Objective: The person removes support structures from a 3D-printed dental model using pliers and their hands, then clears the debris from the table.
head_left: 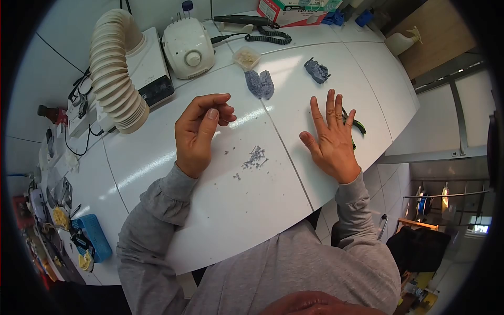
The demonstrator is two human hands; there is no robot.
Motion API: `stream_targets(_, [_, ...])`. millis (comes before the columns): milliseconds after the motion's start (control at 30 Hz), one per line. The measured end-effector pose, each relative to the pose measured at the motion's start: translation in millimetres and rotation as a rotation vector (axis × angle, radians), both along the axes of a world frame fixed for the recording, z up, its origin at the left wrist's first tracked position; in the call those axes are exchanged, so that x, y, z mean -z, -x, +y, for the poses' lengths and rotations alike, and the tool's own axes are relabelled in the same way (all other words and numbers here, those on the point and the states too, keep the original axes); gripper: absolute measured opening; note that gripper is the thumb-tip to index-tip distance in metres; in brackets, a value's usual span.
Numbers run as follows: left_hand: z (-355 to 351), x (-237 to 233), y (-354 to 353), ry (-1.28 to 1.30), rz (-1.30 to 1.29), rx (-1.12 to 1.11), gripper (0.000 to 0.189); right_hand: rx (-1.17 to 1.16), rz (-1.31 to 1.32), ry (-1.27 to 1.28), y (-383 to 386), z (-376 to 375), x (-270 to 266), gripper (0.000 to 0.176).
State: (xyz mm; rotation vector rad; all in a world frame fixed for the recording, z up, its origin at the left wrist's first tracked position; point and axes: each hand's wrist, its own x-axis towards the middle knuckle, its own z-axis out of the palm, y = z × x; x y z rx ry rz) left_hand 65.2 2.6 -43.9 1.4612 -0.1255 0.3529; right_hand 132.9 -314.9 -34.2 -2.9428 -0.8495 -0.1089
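My left hand [198, 134] hovers over the white table left of a scatter of small grey-blue bits [254, 157], its fingers loosely curled and apart, holding nothing. Palm down with fingers spread, my right hand [333, 136] is empty at the right. It partly covers green-handled pliers [359, 126]. Beyond the hands lie two grey-blue molded pieces [260, 84] side by side. Another rough grey-blue piece [317, 70] rests farther right, above my right hand in the view.
A ribbed white hose [118, 73] and a white control unit [189, 48] stand at the back left. Near them are a small clear container [246, 58] and a black handpiece [245, 20]. A blue basket [96, 236] sits at the lower left, a spray bottle [401, 42] at the back right.
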Motion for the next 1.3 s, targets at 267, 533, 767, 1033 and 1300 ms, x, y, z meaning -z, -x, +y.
stream_targets(267, [4, 2, -6, 0.068, 0.050, 0.007, 0.041, 0.003, -0.009, 0.112, -8, 12, 10, 0.087])
stream_targets(533, [6, 3, -8, 0.141, 0.073, -0.026, 0.046, -0.291, 0.176, 0.017, 69, 67, -13, 0.081])
stream_targets(767, [7, 6, -13, 0.192, 0.076, -0.108, 0.032, -0.281, -0.038, -0.373, 67, 71, -7, 0.029])
stream_targets(1033, [13, 21, -23, 0.069, -0.133, -0.072, 0.053, -0.291, -0.025, -0.524, 72, 84, -7, 0.022])
stream_targets(1300, [13, 12, -16, 0.156, -0.003, -0.064, 0.046, -0.751, 0.302, -0.113, 123, 84, -12, 0.078])
